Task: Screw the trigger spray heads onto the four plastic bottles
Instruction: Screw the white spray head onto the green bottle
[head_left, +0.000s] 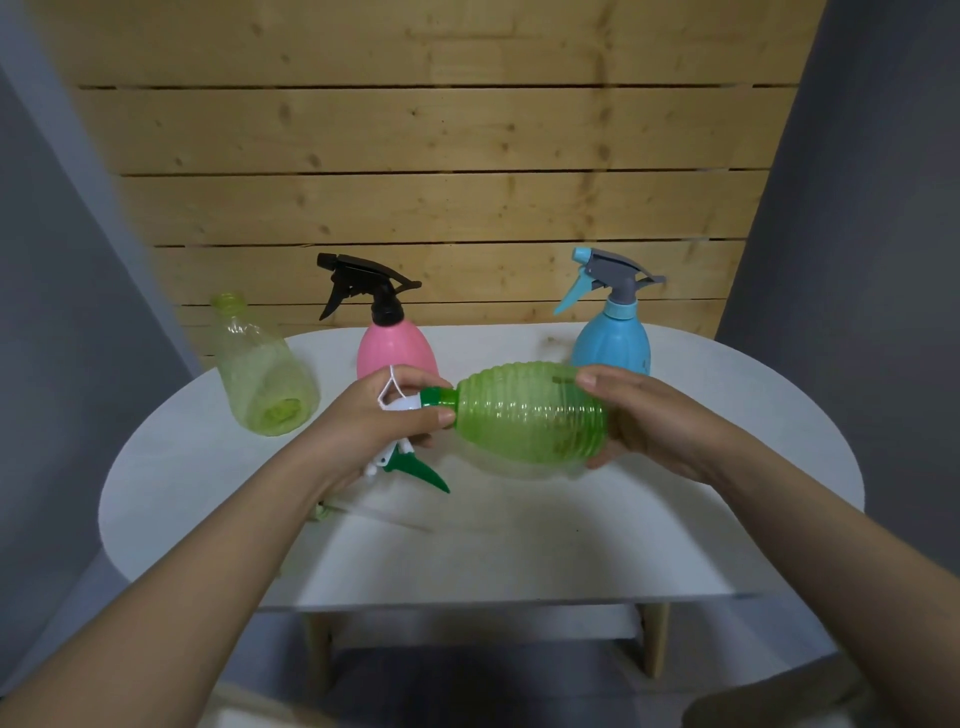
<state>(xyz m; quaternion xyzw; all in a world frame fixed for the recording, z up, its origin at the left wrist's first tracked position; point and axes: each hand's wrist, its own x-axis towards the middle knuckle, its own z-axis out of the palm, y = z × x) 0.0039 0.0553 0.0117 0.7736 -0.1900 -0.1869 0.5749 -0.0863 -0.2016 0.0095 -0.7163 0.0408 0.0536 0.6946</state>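
A ribbed green bottle (527, 418) lies on its side in the air above the white table (519, 540), neck to the left. My right hand (649, 415) grips its base end. My left hand (379, 415) grips the white and green trigger spray head (410, 452) at the bottle's green collar, with the trigger pointing down. A pink bottle (397, 348) with a black spray head stands behind my left hand. At the back right stands a blue bottle (613, 345) wearing a blue and grey head. A pale green bottle (262, 374) without a head stands at the left edge.
A thin clear dip tube with a pale green part (363, 514) lies on the table under my left forearm. A wooden plank wall (441, 182) rises behind the table, with grey curtains on both sides. The table's front edge is near my elbows.
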